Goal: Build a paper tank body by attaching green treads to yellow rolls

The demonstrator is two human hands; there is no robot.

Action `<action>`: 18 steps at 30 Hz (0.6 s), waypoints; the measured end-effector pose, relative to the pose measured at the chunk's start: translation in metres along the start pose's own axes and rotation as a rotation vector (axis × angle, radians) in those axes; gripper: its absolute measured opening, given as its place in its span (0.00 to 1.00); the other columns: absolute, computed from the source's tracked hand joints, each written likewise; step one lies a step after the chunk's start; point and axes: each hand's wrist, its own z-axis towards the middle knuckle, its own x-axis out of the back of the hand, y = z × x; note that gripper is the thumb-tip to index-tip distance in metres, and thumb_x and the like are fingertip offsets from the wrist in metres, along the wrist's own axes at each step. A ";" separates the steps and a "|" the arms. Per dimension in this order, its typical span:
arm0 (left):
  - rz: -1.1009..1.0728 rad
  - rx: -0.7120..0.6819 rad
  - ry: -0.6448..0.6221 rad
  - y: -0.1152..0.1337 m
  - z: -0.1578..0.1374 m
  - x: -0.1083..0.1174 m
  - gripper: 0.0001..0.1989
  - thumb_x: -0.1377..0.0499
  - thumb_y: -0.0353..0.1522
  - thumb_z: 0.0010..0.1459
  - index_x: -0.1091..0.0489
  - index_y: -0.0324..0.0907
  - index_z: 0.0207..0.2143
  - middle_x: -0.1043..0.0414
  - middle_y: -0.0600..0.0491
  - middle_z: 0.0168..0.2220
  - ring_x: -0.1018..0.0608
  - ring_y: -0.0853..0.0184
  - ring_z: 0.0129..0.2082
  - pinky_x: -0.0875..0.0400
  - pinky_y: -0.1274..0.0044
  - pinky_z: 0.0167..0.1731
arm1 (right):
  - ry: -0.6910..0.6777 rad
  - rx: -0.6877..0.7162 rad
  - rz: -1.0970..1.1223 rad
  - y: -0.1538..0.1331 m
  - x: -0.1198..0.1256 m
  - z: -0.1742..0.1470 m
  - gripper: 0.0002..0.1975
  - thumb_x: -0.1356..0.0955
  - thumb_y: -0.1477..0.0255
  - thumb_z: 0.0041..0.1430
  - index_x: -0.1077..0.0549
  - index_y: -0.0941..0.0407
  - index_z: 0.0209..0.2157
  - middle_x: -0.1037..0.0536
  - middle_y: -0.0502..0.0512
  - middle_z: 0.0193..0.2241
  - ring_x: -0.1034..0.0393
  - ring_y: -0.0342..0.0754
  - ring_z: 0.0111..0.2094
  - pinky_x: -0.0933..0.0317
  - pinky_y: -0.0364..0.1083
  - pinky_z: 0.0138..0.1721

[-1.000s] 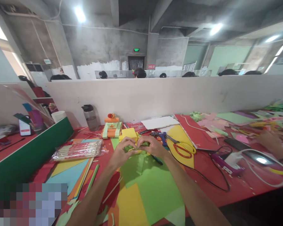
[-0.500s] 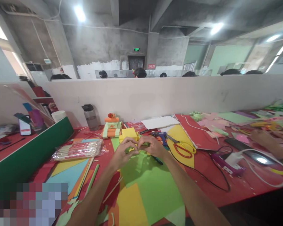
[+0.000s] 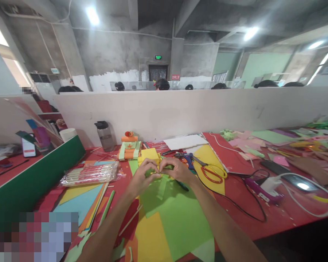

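Observation:
My left hand (image 3: 144, 175) and my right hand (image 3: 176, 170) meet fingertip to fingertip at the middle of the table, both pinched closed. Between them they hold a narrow light green paper strip (image 3: 162, 188), whose lower end hangs over a large green paper sheet (image 3: 180, 222). The exact grip is partly hidden by the fingers. Just beyond my left hand sits a yellow paper box shape (image 3: 149, 155). A dark-handled tool (image 3: 182, 186) lies under my right wrist, partly covered.
Right of my hands lie a blue glue gun (image 3: 189, 157), scissors (image 3: 214, 173) and a purple power strip (image 3: 265, 192) with cables. To the left are packed sticks (image 3: 90, 174) and a water bottle (image 3: 104, 137). An orange-green paper model (image 3: 129, 148) stands behind. A co-worker's arm (image 3: 308, 169) reaches in right.
My hands stay almost where they were, still pinching. The strip's lower end shifts slightly. The co-worker's hand at the right has moved a little.

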 end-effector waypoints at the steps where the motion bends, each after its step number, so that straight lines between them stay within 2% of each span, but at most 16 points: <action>1: -0.002 0.003 -0.001 0.000 0.000 0.000 0.04 0.39 0.33 0.56 0.30 0.42 0.32 0.36 0.50 0.39 0.30 0.64 0.43 0.36 0.73 0.46 | -0.005 -0.002 0.001 -0.001 0.000 0.000 0.09 0.30 0.64 0.57 0.23 0.56 0.31 0.24 0.53 0.30 0.32 0.47 0.33 0.39 0.46 0.38; 9: -0.075 0.043 0.020 -0.003 0.000 0.000 0.04 0.36 0.33 0.53 0.28 0.42 0.30 0.36 0.50 0.41 0.30 0.63 0.45 0.38 0.72 0.49 | 0.000 0.021 0.015 -0.002 -0.004 0.001 0.09 0.30 0.65 0.56 0.25 0.57 0.29 0.26 0.52 0.28 0.33 0.46 0.31 0.41 0.44 0.34; 18: -0.263 0.065 0.032 0.000 0.001 0.001 0.08 0.35 0.36 0.51 0.27 0.40 0.27 0.36 0.49 0.39 0.30 0.63 0.44 0.37 0.72 0.47 | -0.005 0.030 0.114 0.000 -0.007 0.003 0.12 0.31 0.63 0.57 0.28 0.58 0.28 0.29 0.51 0.26 0.36 0.44 0.29 0.41 0.43 0.34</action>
